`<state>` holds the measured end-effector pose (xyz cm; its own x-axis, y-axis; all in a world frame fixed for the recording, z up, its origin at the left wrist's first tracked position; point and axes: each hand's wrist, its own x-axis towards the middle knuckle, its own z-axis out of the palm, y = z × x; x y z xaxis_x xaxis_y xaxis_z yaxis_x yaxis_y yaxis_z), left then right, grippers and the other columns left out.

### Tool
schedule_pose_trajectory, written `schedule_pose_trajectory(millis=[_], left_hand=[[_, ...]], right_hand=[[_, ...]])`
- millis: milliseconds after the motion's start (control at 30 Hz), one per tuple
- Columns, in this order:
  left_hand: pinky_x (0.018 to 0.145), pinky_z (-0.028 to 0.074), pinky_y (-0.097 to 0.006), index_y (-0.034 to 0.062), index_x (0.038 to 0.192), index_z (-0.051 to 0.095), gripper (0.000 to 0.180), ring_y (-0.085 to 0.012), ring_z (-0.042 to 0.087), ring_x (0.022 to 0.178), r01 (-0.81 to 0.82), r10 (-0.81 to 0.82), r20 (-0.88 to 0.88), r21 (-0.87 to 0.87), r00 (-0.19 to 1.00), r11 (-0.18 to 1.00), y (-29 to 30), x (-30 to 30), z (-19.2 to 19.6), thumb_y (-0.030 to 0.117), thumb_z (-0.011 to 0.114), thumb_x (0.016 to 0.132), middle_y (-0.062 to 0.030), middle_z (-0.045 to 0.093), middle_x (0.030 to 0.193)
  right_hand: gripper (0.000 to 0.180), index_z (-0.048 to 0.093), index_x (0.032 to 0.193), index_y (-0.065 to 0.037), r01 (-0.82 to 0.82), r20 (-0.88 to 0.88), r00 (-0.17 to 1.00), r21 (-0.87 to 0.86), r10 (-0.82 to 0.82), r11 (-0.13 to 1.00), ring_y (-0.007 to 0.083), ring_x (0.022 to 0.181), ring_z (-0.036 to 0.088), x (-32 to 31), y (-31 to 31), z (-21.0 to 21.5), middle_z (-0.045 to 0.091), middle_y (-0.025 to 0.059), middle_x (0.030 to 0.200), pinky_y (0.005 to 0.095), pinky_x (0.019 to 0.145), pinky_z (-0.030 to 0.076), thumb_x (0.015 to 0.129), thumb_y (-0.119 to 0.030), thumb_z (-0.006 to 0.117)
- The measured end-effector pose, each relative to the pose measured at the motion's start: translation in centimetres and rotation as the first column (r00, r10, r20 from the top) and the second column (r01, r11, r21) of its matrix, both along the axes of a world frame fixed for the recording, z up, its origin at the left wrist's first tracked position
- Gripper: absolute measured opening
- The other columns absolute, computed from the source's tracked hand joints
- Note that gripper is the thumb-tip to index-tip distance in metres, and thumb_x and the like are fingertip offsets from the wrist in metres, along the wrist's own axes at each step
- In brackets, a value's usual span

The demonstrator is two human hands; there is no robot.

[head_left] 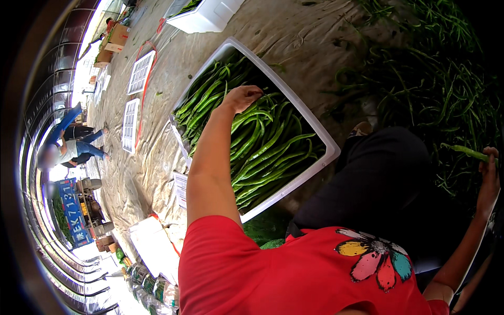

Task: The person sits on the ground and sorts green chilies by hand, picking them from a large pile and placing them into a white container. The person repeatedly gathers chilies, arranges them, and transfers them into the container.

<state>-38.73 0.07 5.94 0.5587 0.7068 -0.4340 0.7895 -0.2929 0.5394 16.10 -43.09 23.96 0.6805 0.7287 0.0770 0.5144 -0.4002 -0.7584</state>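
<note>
A white foam box (323, 134) in front of me holds many long green chili peppers (262, 152), laid mostly side by side. Over them, toward the far part of the box, my left hand (243, 98) has its fingers curled together. It is too small to tell whether a pepper is pinched in them. At the far right my right hand (489, 170) grips one long green chili pepper (466, 151) by its end. That pepper points left, above a big dark heap of loose chili peppers (415, 89) on the ground.
Another white foam box (205, 18) stands beyond the first. White slatted lids (140, 72) lie on a crumpled ground sheet (157, 118). A person (71, 149) and a truck (79, 210) are at the left. Cardboard boxes (116, 38) stand farther off. My bent knee (388, 157) is beside the box.
</note>
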Motion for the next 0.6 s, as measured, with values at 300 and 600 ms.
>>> schedule_pose_trajectory(millis=[300, 600], left_hand=[[0.078, 0.046, -0.027, 0.007, 0.102, 0.064, 0.024, -0.0119, 0.059, 0.084, -0.264, 0.255, 0.292, -0.009, 0.922, 0.964, -0.9, -0.6, -0.3, 0.027, 0.054, 0.093, -0.0039, 0.066, 0.088], [0.096, 0.038, -0.043, 0.0117, 0.121, 0.057, 0.047, -0.0301, 0.049, 0.115, -0.226, 0.165, 0.164, 0.832, 0.973, 0.507, -9.3, -4.6, 5.2, 0.037, 0.064, 0.083, -0.0123, 0.053, 0.125]], right_hand=[[0.028, 0.06, 0.112, -0.011, -0.019, 0.042, 0.999, 0.008, 0.019, 1.0, 0.0062, 0.075, 0.046, -0.4, -0.2, -0.1, 0.054, -0.003, 0.096, 0.0228, 0.072, 0.04, 0.1, -0.029, 0.042], [0.028, 0.059, 0.112, -0.01, -0.009, 0.001, 1.0, 0.109, 0.008, 0.994, 0.0065, 0.08, 0.047, 0.7, -1.4, 0.1, 0.055, -0.0016, 0.102, 0.0237, 0.075, 0.04, 0.099, -0.029, 0.044]])
